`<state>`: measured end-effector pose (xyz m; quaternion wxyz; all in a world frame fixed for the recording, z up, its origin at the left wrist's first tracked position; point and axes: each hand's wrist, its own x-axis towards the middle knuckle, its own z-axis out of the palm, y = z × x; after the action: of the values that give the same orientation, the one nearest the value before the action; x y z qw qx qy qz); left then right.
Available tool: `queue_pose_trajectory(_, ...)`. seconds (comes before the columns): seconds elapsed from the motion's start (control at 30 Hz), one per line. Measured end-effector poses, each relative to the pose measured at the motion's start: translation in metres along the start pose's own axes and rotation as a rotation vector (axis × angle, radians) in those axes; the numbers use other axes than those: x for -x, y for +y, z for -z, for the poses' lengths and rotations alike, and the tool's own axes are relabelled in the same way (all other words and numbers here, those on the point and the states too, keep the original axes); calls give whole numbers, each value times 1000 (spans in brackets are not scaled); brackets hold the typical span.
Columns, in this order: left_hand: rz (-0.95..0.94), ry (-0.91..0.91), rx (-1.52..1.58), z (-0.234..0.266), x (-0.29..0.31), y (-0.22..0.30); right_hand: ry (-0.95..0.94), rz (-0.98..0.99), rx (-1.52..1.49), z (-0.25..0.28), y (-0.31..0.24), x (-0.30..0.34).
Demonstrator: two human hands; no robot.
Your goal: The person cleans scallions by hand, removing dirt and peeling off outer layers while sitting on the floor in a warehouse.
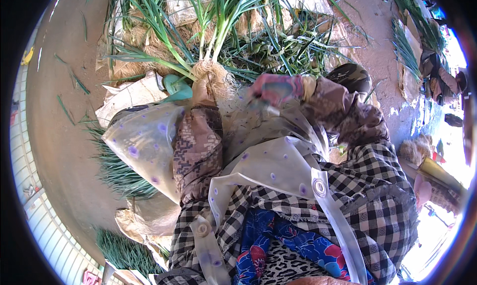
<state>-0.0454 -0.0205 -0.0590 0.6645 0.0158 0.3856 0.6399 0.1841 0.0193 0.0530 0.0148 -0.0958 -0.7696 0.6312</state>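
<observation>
My left hand [201, 93] is closed around the root end of a bunch of green onions [212, 46]. Their pale, stringy roots [214, 79] hang over the fingers, and the long green leaves fan out away from me. To the right of the roots is my right hand [279, 88], in a pink and teal glove. Motion smears its fingers, and whether they hold anything does not show. Both hands are above the clear plastic apron [268, 161] with purple spots that covers my lap.
Loose green leaves [293, 46] lie heaped on sacking beyond my hands. More green onions [119, 161] are stacked by my left leg, with another stack [124, 250] nearer me. A teal object [176, 87] sits beside my left wrist. Further bundles [407, 46] lie at the far right.
</observation>
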Motion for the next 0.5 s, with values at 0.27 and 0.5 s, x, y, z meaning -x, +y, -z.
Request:
queue_pose_trajectory(0.27, 16, -153, 193, -44, 19, 3, 561, -126, 994, 42, 42, 10)
queue_pose_trajectory(0.5, 18, -4, -64, -76, 25, -18, 868, -123, -374, 91, 145, -92)
